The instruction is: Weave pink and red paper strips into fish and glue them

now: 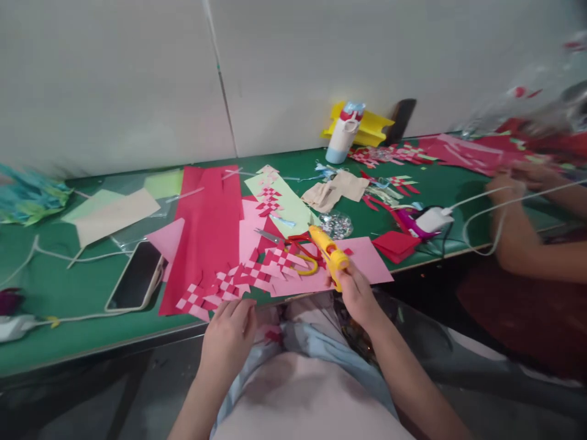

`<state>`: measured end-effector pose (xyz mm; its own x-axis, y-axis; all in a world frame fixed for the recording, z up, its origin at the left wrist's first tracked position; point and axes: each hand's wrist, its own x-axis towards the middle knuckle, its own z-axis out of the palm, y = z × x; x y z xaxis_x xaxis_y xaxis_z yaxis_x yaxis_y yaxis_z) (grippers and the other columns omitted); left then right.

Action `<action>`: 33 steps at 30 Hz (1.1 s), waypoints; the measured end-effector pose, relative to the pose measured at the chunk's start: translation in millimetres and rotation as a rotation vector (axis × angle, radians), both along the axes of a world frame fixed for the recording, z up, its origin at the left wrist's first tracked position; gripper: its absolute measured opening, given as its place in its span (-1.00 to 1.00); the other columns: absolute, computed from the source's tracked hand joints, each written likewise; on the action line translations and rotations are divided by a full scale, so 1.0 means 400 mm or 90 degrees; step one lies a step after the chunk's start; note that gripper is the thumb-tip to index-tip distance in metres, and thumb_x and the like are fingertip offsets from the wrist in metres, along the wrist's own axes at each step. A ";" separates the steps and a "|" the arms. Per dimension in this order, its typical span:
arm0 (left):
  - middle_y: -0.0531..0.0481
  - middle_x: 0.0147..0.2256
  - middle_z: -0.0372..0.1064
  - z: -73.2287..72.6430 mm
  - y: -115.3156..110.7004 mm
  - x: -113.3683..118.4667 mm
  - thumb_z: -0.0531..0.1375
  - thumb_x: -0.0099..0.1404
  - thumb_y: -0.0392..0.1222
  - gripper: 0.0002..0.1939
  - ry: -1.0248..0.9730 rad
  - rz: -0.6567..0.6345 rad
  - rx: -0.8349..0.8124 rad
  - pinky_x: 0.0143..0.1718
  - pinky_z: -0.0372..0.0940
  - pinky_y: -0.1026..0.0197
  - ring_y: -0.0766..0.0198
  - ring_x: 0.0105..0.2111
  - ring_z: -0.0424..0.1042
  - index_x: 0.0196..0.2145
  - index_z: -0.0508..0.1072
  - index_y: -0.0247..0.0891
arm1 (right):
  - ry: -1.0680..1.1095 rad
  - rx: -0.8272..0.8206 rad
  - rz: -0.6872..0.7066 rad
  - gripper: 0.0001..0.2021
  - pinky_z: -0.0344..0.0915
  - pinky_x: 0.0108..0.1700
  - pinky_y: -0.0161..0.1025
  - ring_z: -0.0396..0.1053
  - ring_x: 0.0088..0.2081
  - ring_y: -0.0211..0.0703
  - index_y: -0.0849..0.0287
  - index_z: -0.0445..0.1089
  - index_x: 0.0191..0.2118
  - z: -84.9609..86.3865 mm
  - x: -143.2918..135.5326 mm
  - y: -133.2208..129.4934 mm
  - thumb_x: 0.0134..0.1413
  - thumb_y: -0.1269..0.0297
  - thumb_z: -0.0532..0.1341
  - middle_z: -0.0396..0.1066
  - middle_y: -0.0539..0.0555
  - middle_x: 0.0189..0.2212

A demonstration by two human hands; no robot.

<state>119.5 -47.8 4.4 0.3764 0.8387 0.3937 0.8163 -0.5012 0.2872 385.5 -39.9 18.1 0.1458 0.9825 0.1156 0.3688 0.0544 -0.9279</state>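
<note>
A: Where was the yellow glue gun point(331, 249)?

B: At the near edge of the green table point(92, 333), in front of a pink sheet point(367, 260). Its nozzle pointed toward eleven o'clock. Call the gun the centre of the dial.

A: And the grip?

B: The right hand point(356, 293) had its fingers closed around the handle.

A: What about the left hand point(233, 325)?

B: That was at eight o'clock, back upward, fingers loosely bent and close together at the table's edge. I couldn't tell whether anything lay under the palm.

A: What was nearest to it?

B: A row of woven red-and-pink paper pieces point(253, 273), just beyond the fingertips, partly over a long red sheet point(208, 220).

A: Anything close to the gun?

B: Scissors point(308, 267) at nine, a packet of shiny beads point(337, 225) around twelve, and folded red paper point(397, 245) at three.

A: Farther out?

B: A bottle point(343, 135) stood at twelve, a phone point(135, 278) lay at nine, and another person's blurred hand point(507, 180) was at two, beside crimson paper point(472, 153).
</note>
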 end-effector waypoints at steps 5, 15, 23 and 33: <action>0.02 -0.43 0.44 -0.005 -0.017 -0.085 0.13 0.28 -0.23 -0.91 0.003 0.190 -0.011 -0.33 0.25 0.21 0.22 -0.39 0.40 -0.28 0.44 -0.21 | 0.263 -0.142 0.143 -0.86 0.15 -0.49 -0.26 0.16 -0.57 -0.27 0.14 0.17 -0.36 -0.007 -0.076 0.031 0.08 0.21 -0.02 0.18 -0.05 -0.56; -0.18 -0.26 0.37 -0.031 0.055 -0.131 0.20 0.23 -0.02 -0.73 0.016 0.273 0.012 -0.12 0.22 0.01 0.00 -0.20 0.31 -0.24 0.41 -0.28 | 0.356 -0.316 0.305 -0.60 -0.01 -0.63 -0.37 0.05 -0.63 -0.41 0.22 0.32 -0.25 0.013 -0.169 0.079 0.02 -0.07 0.23 0.13 -0.08 -0.53; -0.11 -0.39 0.38 -0.027 0.078 -0.123 0.11 0.30 -0.13 -0.83 0.042 0.289 -0.019 -0.22 0.22 0.07 0.07 -0.31 0.33 -0.36 0.42 -0.24 | 0.293 -0.334 0.350 -0.58 0.10 -0.59 -0.35 0.14 -0.58 -0.38 0.20 0.27 -0.30 0.011 -0.184 0.089 0.14 -0.14 0.11 0.23 0.01 -0.43; -0.01 -0.34 0.50 -0.043 0.055 -0.152 0.14 0.29 -0.13 -0.85 -0.165 0.359 -0.050 -0.29 0.25 0.24 0.23 -0.32 0.45 -0.30 0.46 -0.22 | 0.226 -0.390 0.383 -0.55 0.02 -0.62 -0.38 0.10 -0.62 -0.40 0.22 0.28 -0.21 0.009 -0.218 0.100 0.17 -0.15 0.06 0.28 -0.01 -0.48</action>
